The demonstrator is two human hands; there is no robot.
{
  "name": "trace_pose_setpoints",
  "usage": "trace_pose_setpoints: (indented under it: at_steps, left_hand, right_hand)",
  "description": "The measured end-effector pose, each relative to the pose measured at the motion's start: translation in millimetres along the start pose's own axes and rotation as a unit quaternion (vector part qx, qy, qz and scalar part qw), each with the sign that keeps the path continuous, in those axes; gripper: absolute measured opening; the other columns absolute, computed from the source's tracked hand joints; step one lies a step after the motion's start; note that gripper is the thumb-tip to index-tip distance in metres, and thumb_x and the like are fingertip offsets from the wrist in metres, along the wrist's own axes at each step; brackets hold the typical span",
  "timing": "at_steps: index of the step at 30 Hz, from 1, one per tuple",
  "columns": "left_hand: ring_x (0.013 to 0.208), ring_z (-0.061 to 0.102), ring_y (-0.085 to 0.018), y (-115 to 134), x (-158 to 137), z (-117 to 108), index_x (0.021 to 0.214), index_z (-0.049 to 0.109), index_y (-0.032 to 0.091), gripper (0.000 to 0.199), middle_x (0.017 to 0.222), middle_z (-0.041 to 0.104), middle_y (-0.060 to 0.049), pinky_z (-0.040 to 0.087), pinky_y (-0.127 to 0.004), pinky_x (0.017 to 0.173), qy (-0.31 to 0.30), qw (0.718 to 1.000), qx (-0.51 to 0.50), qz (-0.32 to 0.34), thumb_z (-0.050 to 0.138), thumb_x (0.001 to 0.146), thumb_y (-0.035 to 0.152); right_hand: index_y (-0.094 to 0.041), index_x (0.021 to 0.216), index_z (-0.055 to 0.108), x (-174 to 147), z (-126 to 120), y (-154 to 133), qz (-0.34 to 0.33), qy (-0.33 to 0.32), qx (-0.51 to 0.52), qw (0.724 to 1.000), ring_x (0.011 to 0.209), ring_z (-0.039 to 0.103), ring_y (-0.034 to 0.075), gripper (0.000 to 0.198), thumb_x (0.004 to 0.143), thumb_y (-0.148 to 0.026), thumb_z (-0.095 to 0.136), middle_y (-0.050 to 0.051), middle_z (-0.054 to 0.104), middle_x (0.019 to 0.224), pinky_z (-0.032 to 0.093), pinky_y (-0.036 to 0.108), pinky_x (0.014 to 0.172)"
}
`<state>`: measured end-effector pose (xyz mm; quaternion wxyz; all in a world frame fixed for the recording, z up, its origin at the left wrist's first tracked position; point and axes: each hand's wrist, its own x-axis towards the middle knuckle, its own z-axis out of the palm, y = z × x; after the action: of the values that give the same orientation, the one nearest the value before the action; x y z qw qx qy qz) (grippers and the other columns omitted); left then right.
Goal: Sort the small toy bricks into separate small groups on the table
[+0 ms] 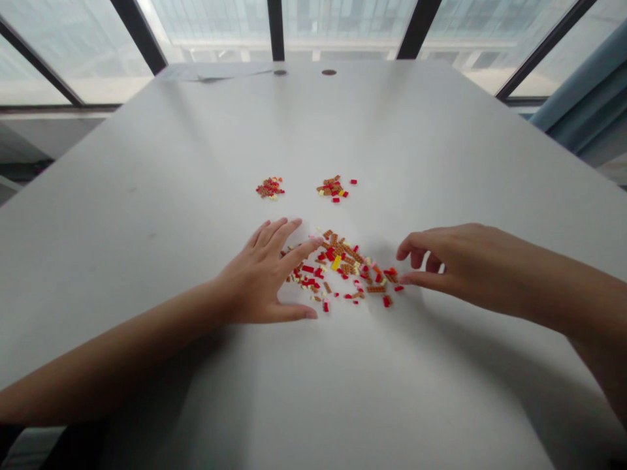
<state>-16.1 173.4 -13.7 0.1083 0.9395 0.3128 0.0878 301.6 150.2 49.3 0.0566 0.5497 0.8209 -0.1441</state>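
Small building bricks in red, brown, yellow, cream and pink lie scattered in a loose pile on the white table. My left hand rests at the pile's left side, fingers spread, covering some of the bricks there. To the right of the pile, my right hand is held with curved fingers and the thumb apart from them; nothing shows between them. Its thumb tip is close to a red brick at the pile's right edge.
Two smaller heaps of bricks sit beyond the main pile, a left heap and a right heap. A lone red brick lies beside the right one. Windows stand behind the table's far edge; a blue curtain hangs at right.
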Motion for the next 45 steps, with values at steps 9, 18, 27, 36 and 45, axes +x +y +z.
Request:
trace_pose_setpoints:
  at_steps: [9,18,27,36,45]
  left_hand:
    - [0.153,0.020,-0.046,2,0,1,0.157,0.036,0.017,0.106,0.163,0.025,-0.025,0.015,-0.064,0.125,0.006,1.000,0.012,-0.002,0.049,0.080,0.088]
    - [0.156,0.016,-0.043,1,-1,0,0.158,0.035,0.017,0.101,0.166,0.024,-0.023,0.014,-0.061,0.126,-0.001,1.000,0.013,-0.004,0.048,0.084,0.085]
    - [0.156,0.018,-0.040,3,4,-7,0.161,0.023,0.019,0.097,0.166,0.030,-0.015,0.013,-0.062,0.126,-0.017,1.000,-0.012,0.015,0.053,0.088,0.076]
    - [0.157,0.018,-0.038,2,3,-7,0.161,0.022,0.022,0.087,0.164,0.037,-0.013,0.011,-0.063,0.126,-0.027,0.998,-0.023,0.044,0.054,0.093,0.066]
    - [0.157,0.010,-0.041,2,3,-7,0.160,0.026,0.018,0.085,0.164,0.036,-0.012,0.004,-0.066,0.125,-0.021,1.000,-0.009,0.018,0.049,0.095,0.067]
  right_hand:
    - [-0.023,0.085,0.071,9,5,-19,-0.001,-0.038,0.102,0.994,0.062,0.071,0.020,0.014,0.086,-0.027,0.058,0.002,0.076,0.072,0.051,0.033,0.059]
    - [-0.026,0.088,0.066,2,0,-12,-0.024,-0.051,0.117,0.992,0.067,0.071,0.022,0.014,0.076,-0.032,0.071,0.000,0.074,0.074,0.054,0.034,0.061]
    - [-0.023,0.085,0.060,7,3,-30,-0.010,-0.027,0.124,0.992,0.071,0.072,0.019,0.015,0.076,-0.023,0.072,0.001,0.076,0.080,0.050,0.028,0.063]
    - [-0.026,0.078,0.062,4,0,-16,-0.029,-0.028,0.139,0.989,0.070,0.073,0.020,0.011,0.076,-0.018,0.069,-0.002,0.075,0.074,0.053,0.031,0.065]
    - [-0.026,0.080,0.073,6,1,-16,-0.050,-0.030,0.111,0.992,0.072,0.073,0.021,0.012,0.079,-0.019,0.063,0.000,0.076,0.077,0.055,0.033,0.069]
